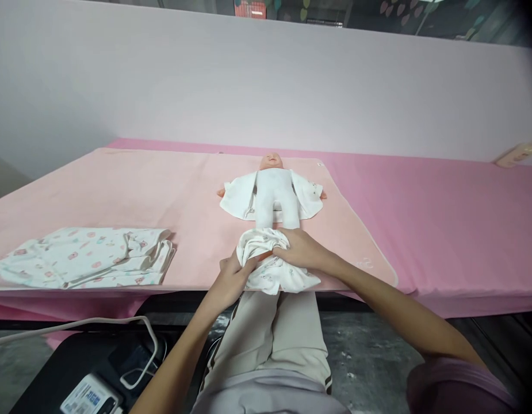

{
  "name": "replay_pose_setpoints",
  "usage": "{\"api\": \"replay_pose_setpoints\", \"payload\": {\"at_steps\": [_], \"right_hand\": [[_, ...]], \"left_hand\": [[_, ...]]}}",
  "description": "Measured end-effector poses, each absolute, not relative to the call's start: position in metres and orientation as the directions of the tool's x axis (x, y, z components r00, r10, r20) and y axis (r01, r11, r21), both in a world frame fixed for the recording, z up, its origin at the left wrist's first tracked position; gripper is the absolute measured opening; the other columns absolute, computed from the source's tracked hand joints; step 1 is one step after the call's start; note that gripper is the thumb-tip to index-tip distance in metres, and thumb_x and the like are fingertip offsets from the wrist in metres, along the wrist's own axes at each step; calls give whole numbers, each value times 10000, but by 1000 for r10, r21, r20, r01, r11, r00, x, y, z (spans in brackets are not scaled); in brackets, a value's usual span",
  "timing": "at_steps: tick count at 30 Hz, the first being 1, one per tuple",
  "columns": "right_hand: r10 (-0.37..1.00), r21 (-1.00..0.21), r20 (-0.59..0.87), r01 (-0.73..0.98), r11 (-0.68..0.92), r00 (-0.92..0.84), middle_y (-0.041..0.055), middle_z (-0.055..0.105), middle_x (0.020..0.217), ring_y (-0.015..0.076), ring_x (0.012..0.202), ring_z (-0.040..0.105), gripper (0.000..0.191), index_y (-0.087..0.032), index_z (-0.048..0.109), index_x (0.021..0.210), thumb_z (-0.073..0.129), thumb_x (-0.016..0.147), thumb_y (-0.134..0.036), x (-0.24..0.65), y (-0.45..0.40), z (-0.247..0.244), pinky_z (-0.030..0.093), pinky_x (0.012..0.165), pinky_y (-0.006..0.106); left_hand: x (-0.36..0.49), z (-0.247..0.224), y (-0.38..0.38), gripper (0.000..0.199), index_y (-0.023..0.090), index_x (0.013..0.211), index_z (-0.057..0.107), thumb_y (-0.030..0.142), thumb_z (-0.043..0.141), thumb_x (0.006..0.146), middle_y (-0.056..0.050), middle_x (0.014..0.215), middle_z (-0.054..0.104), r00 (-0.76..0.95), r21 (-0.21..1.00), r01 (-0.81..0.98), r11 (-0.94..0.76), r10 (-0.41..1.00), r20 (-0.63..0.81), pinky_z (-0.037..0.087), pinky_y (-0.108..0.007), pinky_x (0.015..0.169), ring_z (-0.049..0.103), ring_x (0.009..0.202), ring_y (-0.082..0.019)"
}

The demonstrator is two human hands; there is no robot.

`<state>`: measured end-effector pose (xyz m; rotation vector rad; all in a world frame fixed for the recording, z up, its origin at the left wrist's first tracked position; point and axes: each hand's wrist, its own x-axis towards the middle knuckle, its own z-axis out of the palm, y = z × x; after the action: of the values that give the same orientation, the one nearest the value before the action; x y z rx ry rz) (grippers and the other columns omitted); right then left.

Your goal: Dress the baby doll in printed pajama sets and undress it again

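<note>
- Doll [274, 187] on mat [192, 195]: head 12, legs 6, long axis 12–6
- Garment [283, 277] bunched at doll's 6; L hand [232, 280] + R hand [301, 248] curled, gripping it
- Pink table [447, 230]; pale wall [270, 86] at 12

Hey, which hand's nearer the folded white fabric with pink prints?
Left. The left hand is right of the folded fabric, not touching it; the right hand is farther right.

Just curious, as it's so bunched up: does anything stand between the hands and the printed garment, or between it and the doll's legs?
Nothing visible does. The left hand and right hand grip the printed garment directly, and its far edge meets the doll's legs. What its folds hide, I cannot tell.
</note>
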<state>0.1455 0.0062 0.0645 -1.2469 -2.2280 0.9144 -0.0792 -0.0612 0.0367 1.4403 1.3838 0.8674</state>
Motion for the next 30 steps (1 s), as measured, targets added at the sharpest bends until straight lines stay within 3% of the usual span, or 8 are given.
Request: {"api": "replay_pose_setpoints", "payload": {"at_steps": [5,10,14,18,21,25,28,30], "right_hand": [[889,-556,25,733,392,-456,117,736,1083,290,883,668,311,-197,583,1187,649,921,-344,139,-4,41,403,687,331],[912,-610,69,706,359,-404,138,743,1170,310,956,699,536,-181,530,1384,693,910,-372,137,-11,35,430,723,333],[892,-716,204,560,418,-404,61,763,1153,274,992,708,471,-230,613,1323,737,882,-341,144,6,39,454,793,328],[772,-697,289,429,575,-565,7,741,1006,220,895,682,277,-220,685,1129,739,869,-299,156,42,49,433,774,307],[698,-731,245,345,588,-673,-11,723,984,199,889,661,264,-221,701,1105,743,847,-261,165,68,54,440,782,298],[692,-807,139,324,494,-708,0,711,978,208,889,643,349,-220,706,1121,818,848,-406,173,88,55,467,783,311],[667,-851,176,228,472,-724,28,703,1081,230,989,650,460,-218,692,1128,887,805,-480,177,90,51,503,881,350],[660,-878,215,154,453,-720,36,679,1101,230,1024,639,454,-214,683,1120,885,821,-489,179,90,47,501,925,363]], "left_hand": [[-74,20,-65,459,261,1323,666,581,470,1059,-88,1187,776,97,801,599,6,992,-79,283,-596,1235,609,1270,-364],[-71,22,-50,461,214,961,712,538,404,1069,-68,857,752,114,780,625,-18,991,-69,371,-580,1175,675,1074,-359],[-77,21,-30,433,193,1032,752,557,519,1008,-93,1065,800,88,887,461,-17,996,-27,506,-504,1081,700,1124,-366],[-84,28,-12,453,197,1247,725,542,621,972,-109,1284,772,106,906,408,-112,992,75,511,-469,1111,692,1233,-345],[-94,37,2,497,206,1295,692,537,709,924,-102,1299,759,156,893,422,-156,983,98,523,-452,1094,687,1228,-327],[-113,45,17,570,198,1276,678,554,805,850,-93,1270,737,286,885,441,-151,958,21,557,-388,976,682,1161,-297],[-122,53,26,599,215,1334,653,543,810,857,-84,1291,709,437,895,407,-184,900,-14,553,-359,936,663,1142,-273],[-122,62,35,496,212,1257,675,535,773,894,-75,1233,707,492,885,400,-237,871,11,541,-356,933,647,1107,-258]]}}
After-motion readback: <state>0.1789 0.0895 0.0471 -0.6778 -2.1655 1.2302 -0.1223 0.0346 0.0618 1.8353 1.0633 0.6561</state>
